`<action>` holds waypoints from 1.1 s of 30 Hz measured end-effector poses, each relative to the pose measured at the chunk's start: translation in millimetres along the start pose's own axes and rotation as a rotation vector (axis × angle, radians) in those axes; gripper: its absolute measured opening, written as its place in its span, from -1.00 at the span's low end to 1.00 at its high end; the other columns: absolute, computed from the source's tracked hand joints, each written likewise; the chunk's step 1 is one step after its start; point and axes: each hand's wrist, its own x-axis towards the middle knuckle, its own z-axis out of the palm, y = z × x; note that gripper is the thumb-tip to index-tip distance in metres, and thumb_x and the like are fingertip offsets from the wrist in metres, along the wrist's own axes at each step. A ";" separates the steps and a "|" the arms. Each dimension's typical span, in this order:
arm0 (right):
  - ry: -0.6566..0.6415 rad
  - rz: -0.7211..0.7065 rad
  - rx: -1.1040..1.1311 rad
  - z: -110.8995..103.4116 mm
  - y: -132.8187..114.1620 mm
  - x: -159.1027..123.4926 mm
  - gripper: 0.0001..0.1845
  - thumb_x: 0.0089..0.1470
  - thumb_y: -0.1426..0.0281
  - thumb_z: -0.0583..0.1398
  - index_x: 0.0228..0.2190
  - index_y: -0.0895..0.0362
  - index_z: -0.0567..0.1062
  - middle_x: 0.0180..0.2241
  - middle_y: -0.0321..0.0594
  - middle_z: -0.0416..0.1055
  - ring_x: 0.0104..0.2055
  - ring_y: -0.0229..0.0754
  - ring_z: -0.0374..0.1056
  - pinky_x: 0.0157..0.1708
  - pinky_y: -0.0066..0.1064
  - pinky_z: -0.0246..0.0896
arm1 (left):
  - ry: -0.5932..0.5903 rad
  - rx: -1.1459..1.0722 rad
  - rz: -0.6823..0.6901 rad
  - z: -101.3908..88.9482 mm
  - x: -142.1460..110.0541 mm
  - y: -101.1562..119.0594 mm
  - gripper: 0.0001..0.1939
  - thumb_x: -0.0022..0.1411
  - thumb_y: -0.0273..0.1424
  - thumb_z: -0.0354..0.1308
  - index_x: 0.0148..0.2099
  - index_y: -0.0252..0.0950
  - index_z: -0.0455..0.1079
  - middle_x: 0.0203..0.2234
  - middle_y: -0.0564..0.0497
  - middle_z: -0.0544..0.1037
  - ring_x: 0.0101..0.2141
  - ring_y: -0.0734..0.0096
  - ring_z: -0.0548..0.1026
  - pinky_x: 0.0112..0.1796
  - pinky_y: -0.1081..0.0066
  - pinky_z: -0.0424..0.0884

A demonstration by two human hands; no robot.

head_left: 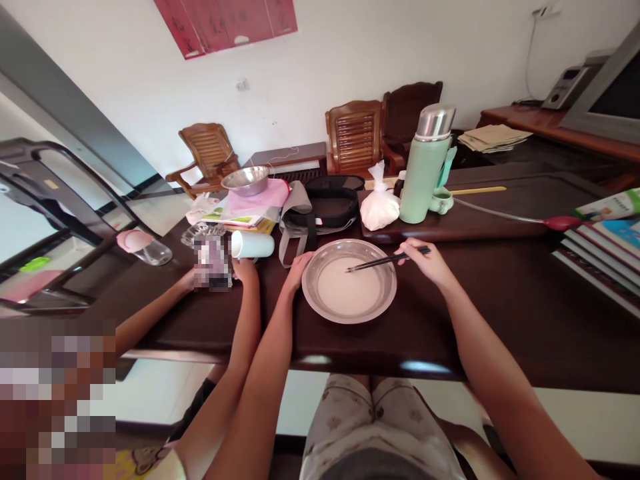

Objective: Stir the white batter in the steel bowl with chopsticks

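A round, shallow metal basin [309,301] rests on the dark table in front of me, with a whitish liquid [350,287] inside. My left hand [301,268] grips the basin's left rim, its thumb side near the top edge. In my right hand [419,259] is a pair of dark chopsticks [375,262], held from the right side. Their tips reach over the basin and meet the surface of the liquid. The fingers of my left hand are partly hidden by the rim.
At left, another person's hands [241,270] hold a blurred-out object [213,263] near a pale cup [253,245] lying sideways. Behind the basin are a black-and-grey strapped item [325,210], a tied bag of white powder [379,205] and a green thermos [424,173]. Books [600,263] are stacked at right.
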 end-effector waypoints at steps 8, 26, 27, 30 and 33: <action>-0.162 -0.001 0.016 1.7 0.2 -1.0 -0.60 0.08 0.05 0.15 -0.49 0.11 0.54 -0.57 -0.25 0.44 -0.46 -0.18 0.39 -0.34 -0.36 0.26 | 0.006 -0.005 -0.018 0.2 0.5 0.5 -0.60 0.11 -0.14 0.05 -0.33 -0.41 0.49 -0.39 -0.06 0.55 -0.32 0.30 0.42 -0.23 0.41 0.32; 0.009 0.020 0.018 -4.8 0.0 -0.2 -0.55 0.08 0.03 0.13 -0.58 0.11 0.50 -0.69 -0.28 0.35 -0.55 -0.21 0.33 -0.37 -0.37 0.25 | 0.012 0.041 -0.003 -0.3 3.0 -0.4 -0.61 0.10 -0.17 0.03 -0.28 -0.39 0.50 -0.30 -0.09 0.56 -0.20 0.22 0.44 -0.11 0.37 0.30; -0.038 0.019 0.023 -3.3 -0.6 -0.5 -0.55 0.08 0.03 0.13 -0.56 0.11 0.50 -0.68 -0.28 0.36 -0.55 -0.22 0.33 -0.37 -0.37 0.25 | 0.014 0.046 -0.005 -0.5 2.9 -0.4 -0.60 0.11 -0.16 0.03 -0.28 -0.39 0.50 -0.31 -0.08 0.56 -0.19 0.22 0.44 -0.11 0.36 0.30; -0.150 -0.009 0.010 1.2 0.1 -0.4 -0.59 0.08 0.04 0.15 -0.48 0.12 0.52 -0.59 -0.27 0.42 -0.47 -0.19 0.37 -0.34 -0.36 0.25 | 0.004 0.042 -0.008 -1.1 2.1 -0.5 -0.60 0.12 -0.15 0.02 -0.28 -0.39 0.50 -0.30 -0.08 0.57 -0.20 0.22 0.44 -0.12 0.37 0.31; -0.042 -0.014 -0.008 -1.2 1.7 0.3 -0.59 0.07 0.04 0.15 -0.47 0.12 0.52 -0.58 -0.26 0.44 -0.46 -0.18 0.38 -0.31 -0.35 0.25 | 0.000 0.020 -0.015 -1.1 1.3 -0.1 -0.59 0.12 -0.15 0.03 -0.25 -0.39 0.51 -0.27 -0.07 0.57 -0.22 0.24 0.44 -0.14 0.38 0.31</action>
